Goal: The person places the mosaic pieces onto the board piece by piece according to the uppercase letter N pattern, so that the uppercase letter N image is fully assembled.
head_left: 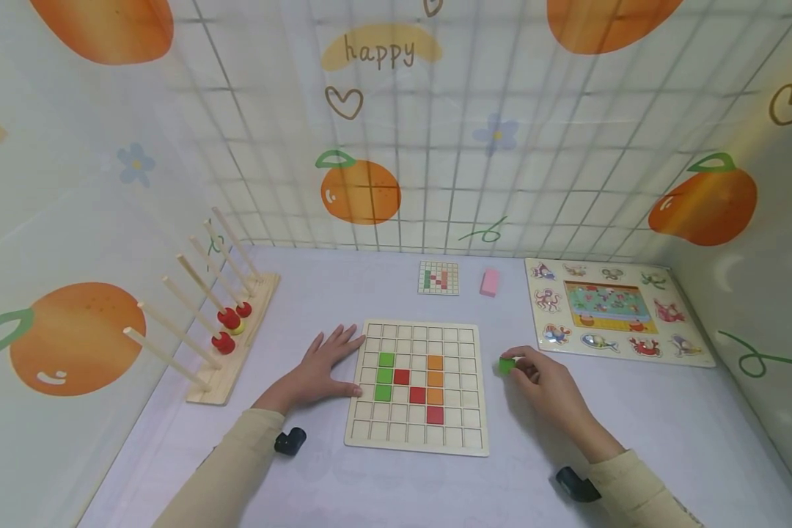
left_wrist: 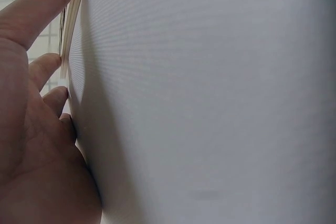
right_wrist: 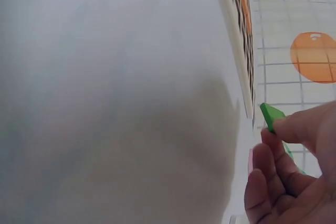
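A wooden grid board (head_left: 369, 433) lies in the middle of the table, with green, red and orange square tiles set in some of its cells. My left hand (head_left: 320, 367) rests at its left edge, fingers spread and thumb touching the rim. In the left wrist view, the left hand (left_wrist: 37, 129) shows straight fingers against the board's edge. Just right of the board, my right hand (head_left: 544, 381) pinches a green square tile (head_left: 507, 365) between thumb and fingertips. The right wrist view shows this green tile (right_wrist: 272, 115) held above the table surface.
A small pattern card (head_left: 438, 278) and a pink block (head_left: 490, 282) lie behind the board. On the left stands a wooden peg rack (head_left: 214, 378) with several red beads. A sea-animal puzzle board (head_left: 594, 352) lies at the right. Patterned curtains enclose the table.
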Demonstrator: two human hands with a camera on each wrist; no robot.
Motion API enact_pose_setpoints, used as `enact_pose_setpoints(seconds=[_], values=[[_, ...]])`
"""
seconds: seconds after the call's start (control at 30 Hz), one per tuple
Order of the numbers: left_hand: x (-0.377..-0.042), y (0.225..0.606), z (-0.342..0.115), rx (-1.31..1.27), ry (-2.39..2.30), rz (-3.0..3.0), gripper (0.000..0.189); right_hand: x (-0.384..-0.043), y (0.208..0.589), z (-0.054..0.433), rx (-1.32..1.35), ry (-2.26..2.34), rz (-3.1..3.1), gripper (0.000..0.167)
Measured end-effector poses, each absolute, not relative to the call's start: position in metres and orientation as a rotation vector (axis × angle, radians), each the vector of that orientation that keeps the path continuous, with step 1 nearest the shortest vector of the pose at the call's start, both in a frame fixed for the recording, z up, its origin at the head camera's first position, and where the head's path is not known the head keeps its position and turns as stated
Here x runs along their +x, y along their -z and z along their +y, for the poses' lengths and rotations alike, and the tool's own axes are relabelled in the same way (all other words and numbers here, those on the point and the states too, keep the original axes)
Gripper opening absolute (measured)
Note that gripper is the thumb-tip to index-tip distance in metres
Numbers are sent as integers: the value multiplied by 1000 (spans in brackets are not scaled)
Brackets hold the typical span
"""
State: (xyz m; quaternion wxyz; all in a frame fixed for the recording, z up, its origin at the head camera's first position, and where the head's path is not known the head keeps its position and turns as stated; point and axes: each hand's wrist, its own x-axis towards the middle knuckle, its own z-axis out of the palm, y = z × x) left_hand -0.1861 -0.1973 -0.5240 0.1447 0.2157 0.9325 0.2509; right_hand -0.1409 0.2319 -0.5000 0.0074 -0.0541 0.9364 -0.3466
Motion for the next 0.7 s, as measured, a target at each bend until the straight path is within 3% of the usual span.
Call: enact_pose_setpoints(seconds=[0.7], values=[[-186,525,-199,620,-727,2676,106,-132,492,209,-186,1203,2866,22]])
